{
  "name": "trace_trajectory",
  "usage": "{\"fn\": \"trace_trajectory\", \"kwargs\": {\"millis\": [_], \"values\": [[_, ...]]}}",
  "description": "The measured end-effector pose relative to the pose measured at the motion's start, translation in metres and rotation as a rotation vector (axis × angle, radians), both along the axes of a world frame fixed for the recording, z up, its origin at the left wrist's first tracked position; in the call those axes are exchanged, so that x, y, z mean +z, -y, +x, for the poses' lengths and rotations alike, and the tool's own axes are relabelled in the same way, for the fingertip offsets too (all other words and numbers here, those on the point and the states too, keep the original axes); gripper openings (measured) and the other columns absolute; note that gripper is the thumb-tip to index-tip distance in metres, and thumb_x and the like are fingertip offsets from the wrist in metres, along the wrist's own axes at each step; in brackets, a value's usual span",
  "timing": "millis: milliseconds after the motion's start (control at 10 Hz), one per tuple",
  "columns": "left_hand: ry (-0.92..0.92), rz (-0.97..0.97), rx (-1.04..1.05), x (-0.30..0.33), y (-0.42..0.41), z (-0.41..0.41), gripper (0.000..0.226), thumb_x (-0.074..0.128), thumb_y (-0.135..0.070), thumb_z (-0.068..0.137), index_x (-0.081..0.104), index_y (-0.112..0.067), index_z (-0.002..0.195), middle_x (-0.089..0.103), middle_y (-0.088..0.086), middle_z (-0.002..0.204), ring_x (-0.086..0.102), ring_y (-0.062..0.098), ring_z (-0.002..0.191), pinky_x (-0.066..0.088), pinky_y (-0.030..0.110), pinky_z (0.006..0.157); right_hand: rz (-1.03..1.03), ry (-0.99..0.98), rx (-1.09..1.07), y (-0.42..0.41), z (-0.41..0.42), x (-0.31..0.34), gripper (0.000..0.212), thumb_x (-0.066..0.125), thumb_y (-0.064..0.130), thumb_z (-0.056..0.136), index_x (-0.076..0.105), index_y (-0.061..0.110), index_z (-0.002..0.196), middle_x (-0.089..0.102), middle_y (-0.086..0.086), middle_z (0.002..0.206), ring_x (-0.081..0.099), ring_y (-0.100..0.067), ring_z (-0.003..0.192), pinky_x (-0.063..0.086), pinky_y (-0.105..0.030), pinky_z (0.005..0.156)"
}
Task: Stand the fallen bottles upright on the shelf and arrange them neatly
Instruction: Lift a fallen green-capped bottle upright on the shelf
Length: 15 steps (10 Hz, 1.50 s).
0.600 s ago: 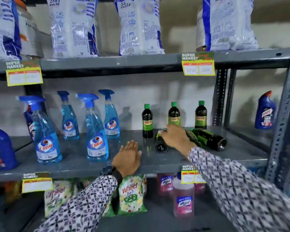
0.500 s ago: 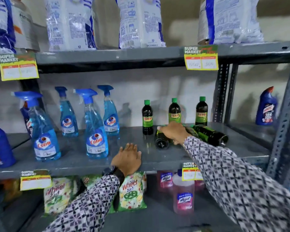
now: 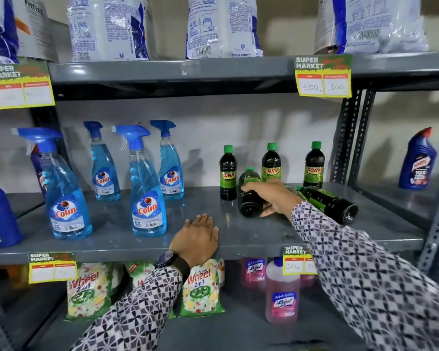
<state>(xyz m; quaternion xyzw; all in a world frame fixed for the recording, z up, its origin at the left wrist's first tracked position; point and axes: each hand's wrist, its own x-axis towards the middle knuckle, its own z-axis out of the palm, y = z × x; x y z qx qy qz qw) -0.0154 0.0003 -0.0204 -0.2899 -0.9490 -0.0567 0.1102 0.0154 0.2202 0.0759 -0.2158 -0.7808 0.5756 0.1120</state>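
Three dark Sunny bottles with green caps stand upright at the back of the grey middle shelf (image 3: 238, 239): one at the left (image 3: 227, 173), one in the middle (image 3: 271, 162), one at the right (image 3: 314, 164). My right hand (image 3: 274, 197) is shut on a fallen Sunny bottle (image 3: 249, 198), which is tilted with its cap raised toward the back. Another fallen bottle (image 3: 330, 203) lies on its side just right of that hand. My left hand (image 3: 197, 239) rests flat on the shelf's front edge, fingers spread, holding nothing.
Several blue Colin spray bottles (image 3: 147, 188) stand left of the Sunny bottles. A blue Harpic bottle (image 3: 418, 160) stands in the neighbouring bay at right. Detergent bags line the top shelf; Wheel packs (image 3: 200, 287) and pink Lizol bottles (image 3: 281, 297) sit below.
My right hand has closed around the fallen bottle and tipped its cap end upward off the shelf. My left hand has stayed on the shelf edge.
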Motion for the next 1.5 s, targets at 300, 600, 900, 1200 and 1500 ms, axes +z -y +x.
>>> {"fn": "trace_trajectory", "kwargs": {"millis": [300,600,900,1200,1500], "values": [[0.026,0.034,0.006,0.001,-0.001,0.003,0.059,0.02,-0.038,0.108,0.032,-0.009,0.158,0.03,0.009,0.167,0.025,0.021,0.156,0.015,0.041,0.128,0.326,-0.382,-0.084,0.011,0.004,-0.036,0.059,0.091,0.037,0.074,0.054,0.019,0.116,0.071,0.005,0.107,0.069,-0.016,0.097,0.052,-0.033,0.083],[0.053,0.058,0.016,0.003,-0.001,0.005,0.059,0.021,-0.038,0.108,0.031,-0.008,0.158,0.029,0.009,0.168,0.024,0.021,0.157,0.014,0.041,0.129,0.332,-0.404,-0.056,0.011,0.004,-0.068,0.078,0.095,0.034,0.072,0.052,0.018,0.136,0.068,0.006,0.117,0.067,-0.016,0.107,0.054,-0.035,0.095],[0.058,0.054,0.024,0.002,-0.002,0.003,0.059,0.021,-0.039,0.108,0.031,-0.009,0.158,0.027,0.008,0.168,0.022,0.02,0.157,0.013,0.041,0.129,0.134,-0.44,0.078,0.002,-0.007,-0.072,0.071,0.076,0.004,0.084,0.056,0.053,0.131,0.076,0.009,0.122,0.071,-0.012,0.118,0.051,-0.048,0.112],[0.064,0.051,0.029,0.001,-0.002,0.001,0.06,0.021,-0.039,0.107,0.03,-0.01,0.159,0.027,0.008,0.168,0.022,0.021,0.158,0.013,0.04,0.129,0.215,-0.43,0.05,0.005,-0.005,-0.071,0.087,0.088,0.038,0.067,0.048,0.046,0.143,0.066,0.004,0.131,0.066,-0.016,0.121,0.053,-0.046,0.109],[0.061,0.053,0.026,0.0,-0.001,0.001,0.06,0.021,-0.039,0.107,0.03,-0.01,0.159,0.026,0.007,0.169,0.021,0.02,0.158,0.013,0.04,0.129,0.331,-0.412,0.019,0.011,-0.003,-0.07,0.106,0.093,0.051,0.058,0.046,0.03,0.15,0.055,0.003,0.135,0.06,-0.017,0.125,0.051,-0.044,0.111]]}}
